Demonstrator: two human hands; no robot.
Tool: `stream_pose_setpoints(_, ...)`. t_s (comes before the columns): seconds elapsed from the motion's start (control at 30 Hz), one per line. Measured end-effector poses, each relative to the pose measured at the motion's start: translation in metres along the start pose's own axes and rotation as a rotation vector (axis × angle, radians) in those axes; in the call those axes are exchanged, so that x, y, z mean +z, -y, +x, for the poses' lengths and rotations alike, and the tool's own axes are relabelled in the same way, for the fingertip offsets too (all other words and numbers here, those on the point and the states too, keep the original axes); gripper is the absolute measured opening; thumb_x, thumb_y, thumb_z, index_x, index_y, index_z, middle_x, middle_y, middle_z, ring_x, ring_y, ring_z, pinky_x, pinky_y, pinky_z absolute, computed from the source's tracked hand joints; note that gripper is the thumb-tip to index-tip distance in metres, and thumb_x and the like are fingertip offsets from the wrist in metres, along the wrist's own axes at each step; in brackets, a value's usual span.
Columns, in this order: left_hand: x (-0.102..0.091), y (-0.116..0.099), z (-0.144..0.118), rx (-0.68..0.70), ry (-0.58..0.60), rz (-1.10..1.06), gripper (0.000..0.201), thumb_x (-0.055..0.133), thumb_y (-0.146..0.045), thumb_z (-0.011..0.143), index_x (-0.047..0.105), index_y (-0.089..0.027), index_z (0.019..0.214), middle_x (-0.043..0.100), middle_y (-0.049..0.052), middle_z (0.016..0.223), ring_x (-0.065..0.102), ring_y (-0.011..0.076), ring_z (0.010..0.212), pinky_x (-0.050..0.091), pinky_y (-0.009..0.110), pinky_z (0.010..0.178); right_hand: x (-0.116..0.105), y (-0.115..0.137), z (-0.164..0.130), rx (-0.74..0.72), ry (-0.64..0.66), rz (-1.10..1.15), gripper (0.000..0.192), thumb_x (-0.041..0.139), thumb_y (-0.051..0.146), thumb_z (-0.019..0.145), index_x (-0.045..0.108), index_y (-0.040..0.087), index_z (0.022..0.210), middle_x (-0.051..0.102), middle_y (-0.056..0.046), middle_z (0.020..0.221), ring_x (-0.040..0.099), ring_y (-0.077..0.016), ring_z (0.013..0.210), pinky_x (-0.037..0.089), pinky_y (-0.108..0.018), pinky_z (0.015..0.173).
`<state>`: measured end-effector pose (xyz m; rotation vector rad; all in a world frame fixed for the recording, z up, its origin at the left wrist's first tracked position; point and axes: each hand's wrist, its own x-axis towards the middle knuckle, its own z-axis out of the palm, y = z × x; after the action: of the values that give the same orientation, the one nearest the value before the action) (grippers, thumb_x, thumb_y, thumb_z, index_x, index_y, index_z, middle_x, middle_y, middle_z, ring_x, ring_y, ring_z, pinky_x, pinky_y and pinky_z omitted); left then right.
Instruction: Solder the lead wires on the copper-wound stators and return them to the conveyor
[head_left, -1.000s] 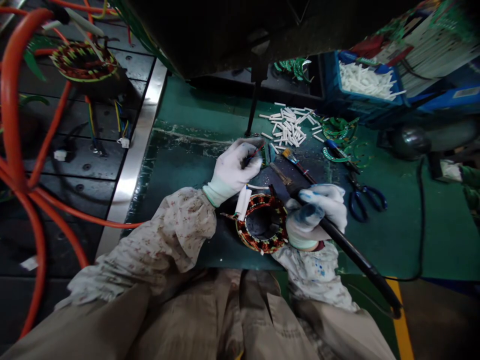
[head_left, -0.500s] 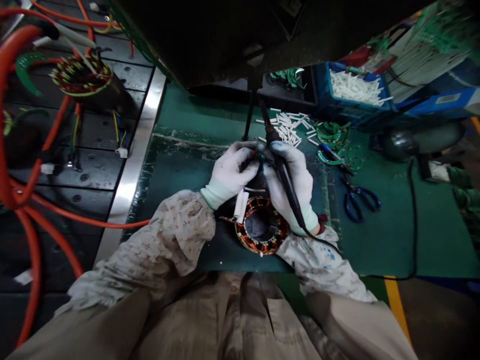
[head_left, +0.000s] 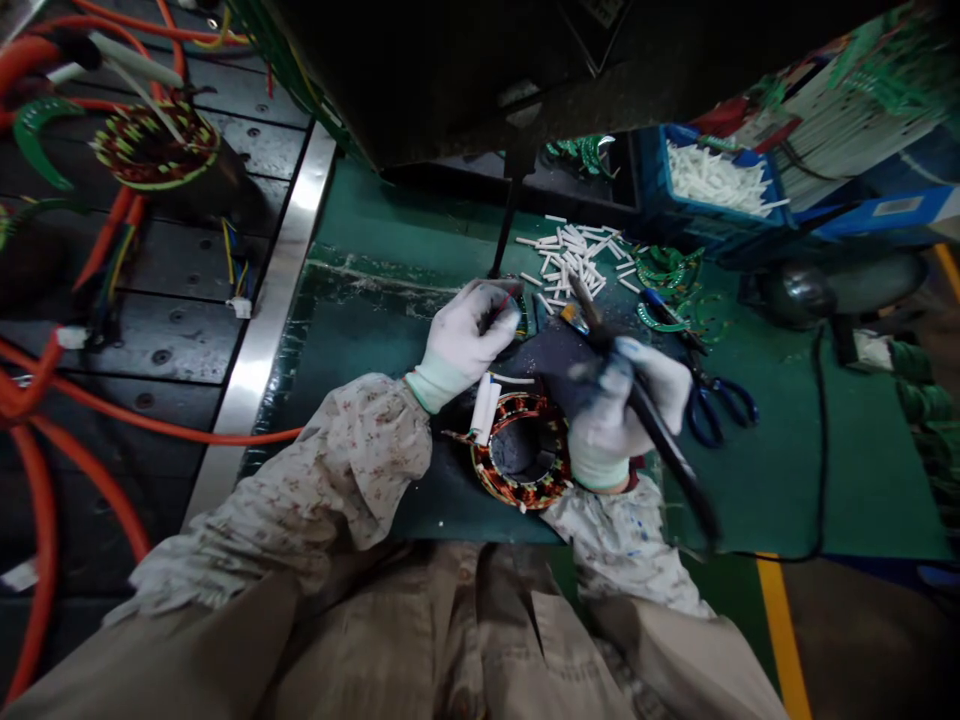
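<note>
My left hand (head_left: pixel 469 335), in a white glove, is pinched closed beyond the stator; a thin reddish strand shows at its fingertips, but what it grips is not clear. My right hand (head_left: pixel 626 410), gloved too and smeared by motion, is wrapped round a black soldering iron (head_left: pixel 660 430), whose tip end points up and away toward the scattered white tubes (head_left: pixel 574 260). Between my forearms lies a ring-shaped stator (head_left: pixel 491 475) with copper windings. White sleeves (head_left: pixel 486 408) stick up at its left rim. A small dark-green part (head_left: pixel 523 318) sits just right of my left fingers.
Blue-handled pliers (head_left: pixel 724 405) and green curved boards (head_left: pixel 667 268) lie to the right. A blue bin (head_left: pixel 716 215) of white tubes stands behind. A dark machine housing (head_left: pixel 480 70) hangs overhead. Another stator (head_left: pixel 157 150) and orange hoses (head_left: pixel 45 500) occupy the left side.
My right hand has swung right and toward me with the soldering iron, away from my left hand. The left hand has stayed nearly in place, still pinched.
</note>
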<state>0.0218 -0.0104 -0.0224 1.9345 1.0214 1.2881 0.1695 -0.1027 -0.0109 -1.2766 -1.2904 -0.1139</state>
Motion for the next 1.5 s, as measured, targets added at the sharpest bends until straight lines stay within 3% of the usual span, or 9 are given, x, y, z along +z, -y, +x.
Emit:
stream_pose_setpoints(0.1, 0.0, 0.001, -0.001, 0.0, 0.013, 0.003, 0.009, 0.057, -0.028, 0.092, 0.061, -0.02, 0.088, 0.074, 0.007, 0.11, 0.069, 0.0197, 0.103, 0.057, 0.036, 0.093, -0.006, -0.001, -0.002, -0.113, -0.138, -0.026, 0.027, 0.046, 0.045, 0.099, 0.064, 0.026, 0.095, 0.059, 0.002, 0.072, 0.054, -0.0144, 0.054, 0.053, -0.04, 0.064)
stream_pose_setpoints(0.37, -0.001, -0.001, -0.001, 0.019, 0.007, -0.012, 0.007, 0.058, -0.025, 0.091, 0.059, -0.021, 0.085, 0.074, 0.007, 0.109, 0.07, 0.0187, 0.102, 0.056, 0.034, 0.092, -0.01, 0.007, 0.004, -0.194, -0.052, 0.035, 0.022, 0.053, 0.042, 0.097, 0.067, 0.027, 0.087, 0.053, 0.004, 0.059, 0.054, -0.0149, 0.054, 0.043, -0.035, 0.061)
stream_pose_setpoints(0.6, -0.002, -0.003, -0.002, 0.027, 0.017, 0.051, 0.01, 0.059, -0.028, 0.092, 0.062, -0.02, 0.088, 0.073, 0.006, 0.111, 0.069, 0.0193, 0.104, 0.055, 0.034, 0.094, -0.013, 0.006, 0.002, -0.205, -0.039, 0.012, 0.024, 0.05, 0.042, 0.097, 0.067, 0.029, 0.088, 0.053, 0.005, 0.06, 0.052, -0.0136, 0.05, 0.043, -0.036, 0.062)
stream_pose_setpoints(0.73, -0.003, -0.002, -0.003, 0.042, 0.014, 0.074, 0.009, 0.06, -0.028, 0.091, 0.064, -0.02, 0.089, 0.072, 0.005, 0.11, 0.069, 0.0187, 0.102, 0.056, 0.033, 0.092, -0.009, 0.009, 0.007, -0.208, -0.063, -0.004, 0.021, 0.05, 0.041, 0.098, 0.067, 0.029, 0.094, 0.056, 0.003, 0.064, 0.056, -0.0161, 0.058, 0.046, -0.037, 0.064)
stream_pose_setpoints(0.9, -0.004, 0.0, -0.002, 0.079, 0.005, 0.084, 0.005, 0.061, -0.024, 0.09, 0.065, -0.02, 0.09, 0.072, 0.005, 0.112, 0.069, 0.018, 0.103, 0.056, 0.032, 0.092, 0.011, 0.015, 0.021, -0.186, 0.27, -0.163, 0.025, 0.058, 0.033, 0.095, 0.062, 0.031, 0.119, 0.069, -0.002, 0.101, 0.065, -0.0206, 0.092, 0.053, -0.041, 0.086)
stream_pose_setpoints(0.97, -0.004, 0.0, -0.003, 0.093, -0.012, 0.069, 0.005, 0.061, -0.022, 0.09, 0.065, -0.019, 0.089, 0.073, 0.005, 0.111, 0.07, 0.0174, 0.103, 0.056, 0.032, 0.091, 0.017, 0.015, 0.022, -0.16, 0.324, -0.22, 0.028, 0.059, 0.03, 0.094, 0.06, 0.031, 0.121, 0.069, -0.003, 0.106, 0.065, -0.0209, 0.095, 0.053, -0.042, 0.089)
stream_pose_setpoints(1.2, -0.004, -0.001, -0.001, 0.106, -0.01, 0.048, 0.003, 0.062, -0.02, 0.089, 0.065, -0.019, 0.09, 0.073, 0.005, 0.111, 0.07, 0.0166, 0.102, 0.057, 0.029, 0.09, 0.023, 0.007, 0.018, -0.129, 0.301, -0.236, 0.034, 0.058, 0.029, 0.093, 0.057, 0.032, 0.127, 0.065, -0.005, 0.112, 0.064, -0.0222, 0.104, 0.053, -0.043, 0.095)
stream_pose_setpoints(1.4, -0.005, 0.002, 0.004, 0.069, -0.001, -0.002, 0.005, 0.061, -0.023, 0.091, 0.063, -0.019, 0.091, 0.074, 0.005, 0.104, 0.07, 0.0164, 0.1, 0.056, 0.027, 0.09, 0.013, 0.009, 0.016, -0.035, 0.361, -0.336, 0.032, 0.061, 0.036, 0.091, 0.062, 0.029, 0.123, 0.066, -0.005, 0.105, 0.063, -0.0214, 0.093, 0.05, -0.042, 0.091)
stream_pose_setpoints(1.5, -0.004, 0.002, 0.004, 0.035, 0.002, 0.013, 0.005, 0.059, -0.022, 0.092, 0.06, -0.019, 0.089, 0.073, 0.004, 0.1, 0.07, 0.0167, 0.096, 0.056, 0.028, 0.088, 0.002, 0.01, 0.012, -0.024, 0.165, -0.188, 0.022, 0.059, 0.04, 0.094, 0.065, 0.028, 0.112, 0.066, 0.0, 0.093, 0.064, -0.0175, 0.08, 0.049, -0.04, 0.085)
